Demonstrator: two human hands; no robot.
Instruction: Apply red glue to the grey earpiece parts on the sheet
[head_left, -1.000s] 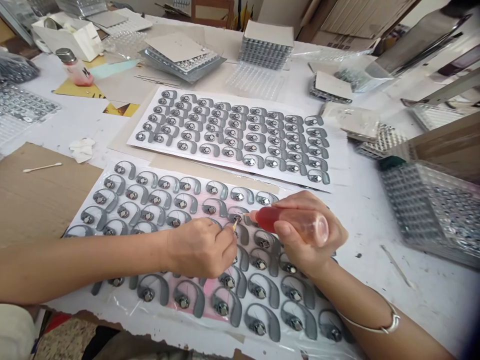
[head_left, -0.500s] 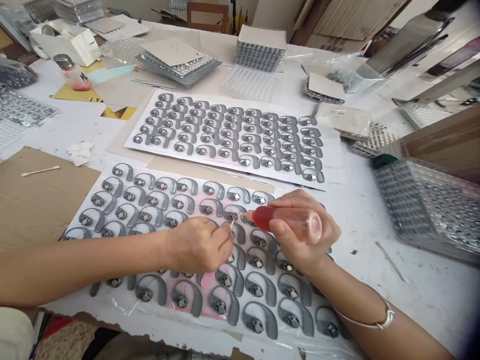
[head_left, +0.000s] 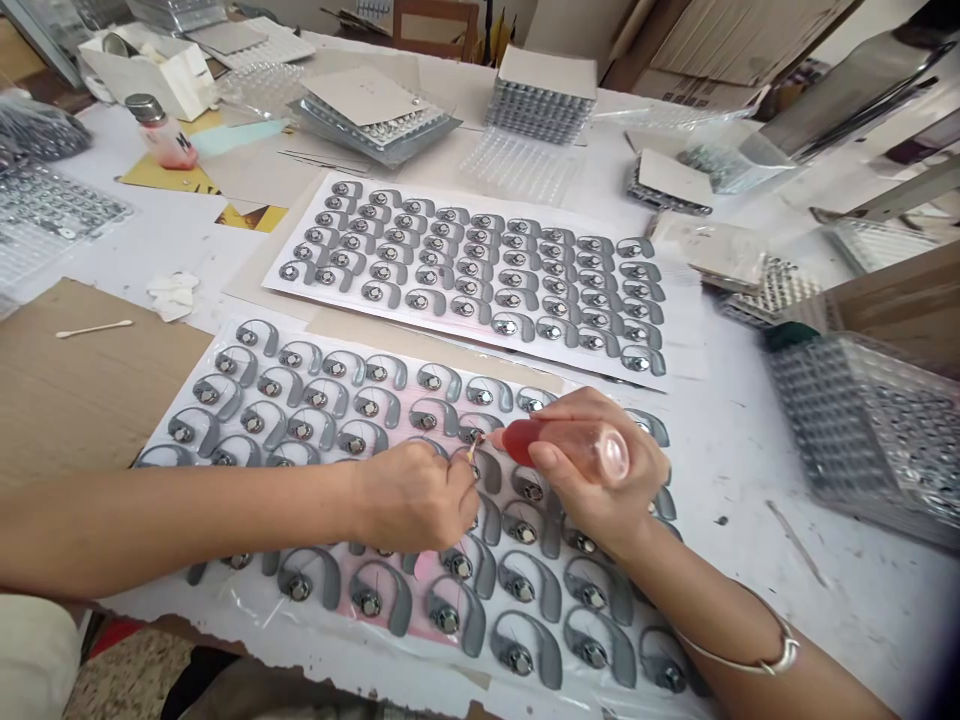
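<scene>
My left hand [head_left: 420,497] is closed round a thin tool with a yellowish tip [head_left: 472,450]; its kind is unclear. A pink flat end [head_left: 426,565] shows below this hand, perhaps part of the same tool. In my right hand [head_left: 611,470], tilted sideways, is a small squeeze bottle [head_left: 555,447] of red-pink liquid. Its nozzle [head_left: 494,438] points left, close to the tool's tip, over a grey ear-hook earphone part [head_left: 480,425] with a round metallic piece. Rows of such parts lie on the near white sheet [head_left: 405,655], some hidden beneath my hands and forearms.
Beyond the near sheet lies another sheet of ear-hook parts [head_left: 465,255]. A cotton swab [head_left: 94,329] rests on cardboard [head_left: 45,400] at left. A capped bottle [head_left: 161,130] stands at the back left. Stacked plastic trays [head_left: 862,430] stand at right.
The view has shifted slightly, so the table appears a little further right. The bottle's nozzle and the tool's tip remain close together over the same ear-hook part.
</scene>
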